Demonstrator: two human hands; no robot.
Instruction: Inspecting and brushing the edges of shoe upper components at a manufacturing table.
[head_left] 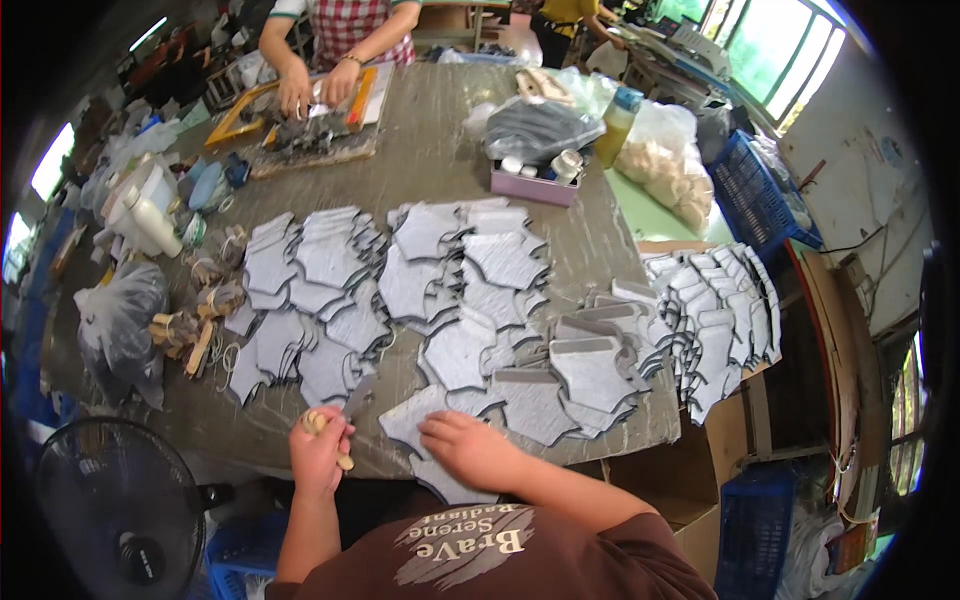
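My left hand (319, 452) is closed around the pale wooden handle of a flat-bladed knife (359, 396), its grey blade pointing up and away over the table's near edge. Palm down, my right hand (468, 450) presses on a grey cut-out piece (410, 420) with dark edges, its fingers stretched out. Another such piece (455, 482) lies partly under that hand and overhangs the near edge. Beyond both hands, overlapping rows of similar grey pieces (460, 350) cover the middle of the table. More pieces with a darker strip along one edge (590, 375) lie to the right.
Across the table (430, 140), another person's hands (318, 92) work at a yellow frame (362, 95). A purple box (535, 187) holds small containers. Tied bundles (185, 330) and a plastic bag (122, 330) lie left. A black fan (120, 510) stands lower left; blue crates (755, 535) stand right.
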